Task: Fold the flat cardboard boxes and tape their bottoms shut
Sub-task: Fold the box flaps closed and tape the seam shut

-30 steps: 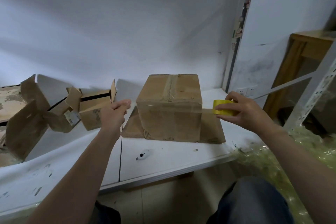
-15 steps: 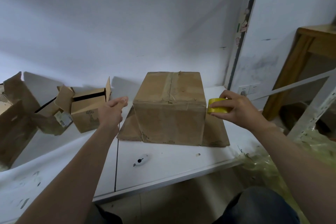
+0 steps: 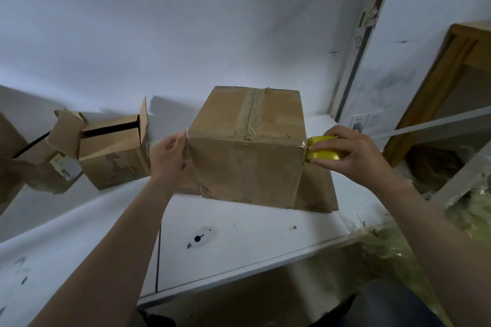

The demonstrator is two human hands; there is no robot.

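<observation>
Though creased, brown cardboard box (image 3: 247, 159); glossy yellow tape roll (image 3: 324, 158) in right hand (image 3: 354, 158)

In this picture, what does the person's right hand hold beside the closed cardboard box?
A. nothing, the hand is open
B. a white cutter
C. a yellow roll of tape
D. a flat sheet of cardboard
C: the right hand grips the yellow roll of tape at the upper right edge of the box, while the left hand pinches the tape end at the upper left corner.
</observation>
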